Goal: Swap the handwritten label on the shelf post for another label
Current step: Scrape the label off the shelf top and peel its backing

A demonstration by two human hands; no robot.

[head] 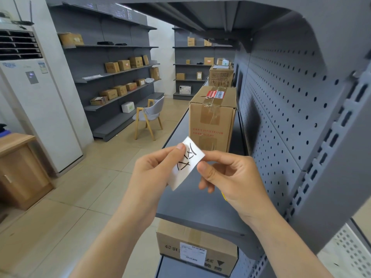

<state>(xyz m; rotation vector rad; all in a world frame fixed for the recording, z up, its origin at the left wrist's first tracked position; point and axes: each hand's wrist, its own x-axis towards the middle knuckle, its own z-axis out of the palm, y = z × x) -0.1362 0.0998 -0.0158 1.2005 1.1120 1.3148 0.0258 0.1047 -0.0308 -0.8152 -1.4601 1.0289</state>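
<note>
A white handwritten label (185, 164) with black marker strokes is held in front of me over the grey shelf board (192, 205). My left hand (154, 169) pinches its upper left edge between thumb and fingers. My right hand (222, 173) pinches its right edge with thumb and forefinger. A bit of something yellow shows under my right palm. The grey slotted shelf post (329, 149) rises at the right, apart from both hands; I see no label on its visible face.
A tall taped cardboard box (212, 117) stands on the shelf just behind the hands, with more boxes beyond. The perforated back panel (281, 101) runs along the right. Another box (196, 247) sits on the shelf below. A chair (149, 115) stands in the aisle.
</note>
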